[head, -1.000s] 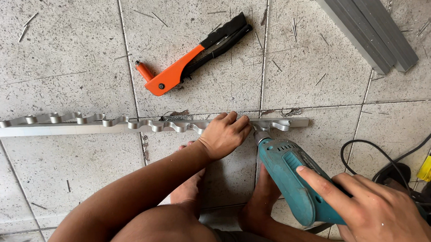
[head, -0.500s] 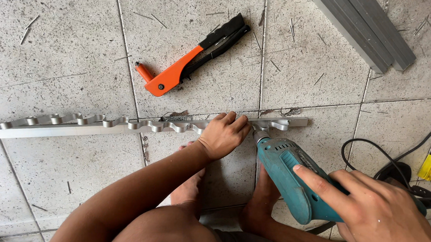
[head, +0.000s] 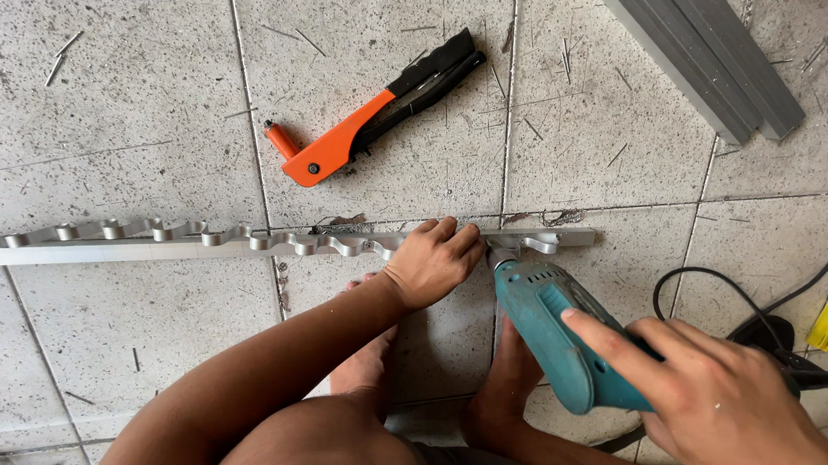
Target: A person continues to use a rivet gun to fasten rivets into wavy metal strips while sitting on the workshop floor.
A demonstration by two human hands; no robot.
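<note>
While the left hand [head: 432,260] presses flat on the metal strip [head: 242,241], right hand [head: 721,391] wrapped around teal drill [head: 554,334].

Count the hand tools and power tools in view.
2: a drill in the right hand, nose at the metal strip; a rivet gun on the floor beyond. Others may be out of frame.

Left hand [head: 432,263] pressing metal strip [head: 146,241], right hand [head: 721,396] gripping teal drill [head: 554,334]
</note>
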